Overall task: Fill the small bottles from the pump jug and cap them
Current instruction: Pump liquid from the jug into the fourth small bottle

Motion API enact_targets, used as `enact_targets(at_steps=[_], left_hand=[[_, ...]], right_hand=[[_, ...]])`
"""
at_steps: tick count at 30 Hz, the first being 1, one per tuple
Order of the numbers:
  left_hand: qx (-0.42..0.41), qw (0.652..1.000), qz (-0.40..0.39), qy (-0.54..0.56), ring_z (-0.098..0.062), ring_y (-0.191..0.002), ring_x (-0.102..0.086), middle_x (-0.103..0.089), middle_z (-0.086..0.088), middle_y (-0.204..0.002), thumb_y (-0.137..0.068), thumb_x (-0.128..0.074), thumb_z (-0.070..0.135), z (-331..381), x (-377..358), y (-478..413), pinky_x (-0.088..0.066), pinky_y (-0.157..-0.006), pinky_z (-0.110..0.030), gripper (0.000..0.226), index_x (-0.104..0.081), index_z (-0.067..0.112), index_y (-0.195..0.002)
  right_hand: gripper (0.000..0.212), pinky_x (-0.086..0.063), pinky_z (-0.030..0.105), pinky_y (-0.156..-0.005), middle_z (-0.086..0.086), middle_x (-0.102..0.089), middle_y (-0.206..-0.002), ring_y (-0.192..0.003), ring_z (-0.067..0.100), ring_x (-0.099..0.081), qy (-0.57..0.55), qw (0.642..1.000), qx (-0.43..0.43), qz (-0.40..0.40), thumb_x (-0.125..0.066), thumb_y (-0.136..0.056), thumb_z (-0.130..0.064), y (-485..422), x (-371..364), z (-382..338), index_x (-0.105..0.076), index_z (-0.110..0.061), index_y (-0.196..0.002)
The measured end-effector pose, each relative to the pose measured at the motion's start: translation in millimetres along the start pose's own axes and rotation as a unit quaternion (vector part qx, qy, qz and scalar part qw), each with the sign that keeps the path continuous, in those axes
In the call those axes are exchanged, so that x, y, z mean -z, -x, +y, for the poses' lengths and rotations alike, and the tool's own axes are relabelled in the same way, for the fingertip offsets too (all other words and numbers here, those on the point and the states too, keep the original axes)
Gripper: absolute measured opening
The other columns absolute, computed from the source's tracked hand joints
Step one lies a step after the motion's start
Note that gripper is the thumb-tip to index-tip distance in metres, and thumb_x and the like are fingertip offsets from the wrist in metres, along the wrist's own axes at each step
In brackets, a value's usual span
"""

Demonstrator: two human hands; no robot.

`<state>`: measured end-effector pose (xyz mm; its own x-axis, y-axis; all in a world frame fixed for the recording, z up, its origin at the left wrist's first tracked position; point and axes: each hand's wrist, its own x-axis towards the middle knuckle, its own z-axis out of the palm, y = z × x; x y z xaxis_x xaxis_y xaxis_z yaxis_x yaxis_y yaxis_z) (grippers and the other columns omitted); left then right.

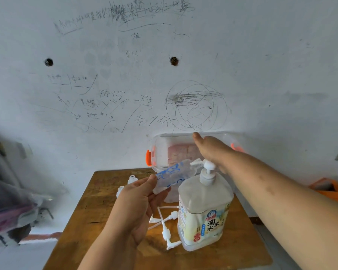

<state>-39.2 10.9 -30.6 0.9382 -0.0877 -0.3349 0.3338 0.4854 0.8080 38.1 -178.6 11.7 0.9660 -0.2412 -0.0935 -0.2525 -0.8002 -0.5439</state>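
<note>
Fingers [151,180] pinch bottle [176,175] (mouth up-right, at pump [208,167]).

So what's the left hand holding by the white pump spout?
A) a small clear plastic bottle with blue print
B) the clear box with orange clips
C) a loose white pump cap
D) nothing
A: the left hand pinches the small clear plastic bottle with blue print, tilted toward the white pump spout.

On the jug [201,195] the label [213,225] reads 淘米水 (smaller print illegible). The wall [261,55] bears pencilled Chinese scribbles, "97" and "975".
</note>
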Motion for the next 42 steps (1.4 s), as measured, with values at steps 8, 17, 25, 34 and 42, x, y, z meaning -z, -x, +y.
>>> enact_targets(at_steps=[8,17,25,34,42], left_hand=[[0.004,1.0,0.0,-0.007,-0.029,-0.088,-0.074,-0.076,-0.016,-0.086,-0.095,-0.057,0.014,0,1,-5,-0.061,-0.074,-0.035,0.019,-0.061,0.0,-0.107],[0.03,0.999,0.007,-0.01,-0.032,-0.086,-0.074,-0.073,-0.023,-0.099,-0.095,-0.056,0.013,-8,6,-17,-0.062,-0.068,-0.035,0.024,-0.06,-0.005,-0.11],[-0.002,1.0,-0.002,-0.005,-0.028,-0.081,-0.075,-0.075,-0.02,-0.09,-0.094,-0.057,0.012,1,3,-5,-0.062,-0.069,-0.034,0.021,-0.06,-0.004,-0.108],[-0.004,1.0,-0.004,-0.005,-0.03,-0.084,-0.075,-0.076,-0.017,-0.087,-0.093,-0.058,0.014,4,1,-10,-0.062,-0.07,-0.035,0.021,-0.061,0.0,-0.109],[0.022,1.0,0.007,-0.007,-0.03,-0.084,-0.075,-0.075,-0.018,-0.09,-0.095,-0.057,0.013,-3,6,-17,-0.062,-0.069,-0.034,0.019,-0.061,-0.001,-0.107]], right_hand=[[0.048,-0.039,0.042,-0.089,0.022,-0.046,-0.124,-0.115,0.039,-0.048,0.051,0.999,-0.012,0.005,-0.029,-0.097,-0.007,-10,-8,6,-0.023,-0.01,-0.145],[0.036,-0.037,0.047,-0.104,0.019,-0.048,-0.134,-0.123,0.037,-0.046,0.085,0.996,0.02,0.01,-0.024,-0.101,-0.01,-14,-25,18,-0.045,-0.007,-0.13],[0.044,-0.031,0.043,-0.107,0.016,-0.047,-0.138,-0.127,0.033,-0.045,0.099,0.995,0.011,0.003,-0.017,-0.105,-0.028,3,-2,-2,-0.036,-0.017,-0.143],[0.028,-0.037,0.036,-0.084,0.019,-0.044,-0.102,-0.103,0.031,-0.049,0.079,0.996,0.002,-0.031,-0.023,-0.102,-0.007,-5,-2,2,-0.047,-0.017,-0.113],[0.033,-0.036,0.047,-0.106,0.02,-0.049,-0.134,-0.124,0.035,-0.046,0.098,0.995,0.014,-0.004,-0.025,-0.101,-0.009,-10,-19,13,-0.055,-0.014,-0.114]])
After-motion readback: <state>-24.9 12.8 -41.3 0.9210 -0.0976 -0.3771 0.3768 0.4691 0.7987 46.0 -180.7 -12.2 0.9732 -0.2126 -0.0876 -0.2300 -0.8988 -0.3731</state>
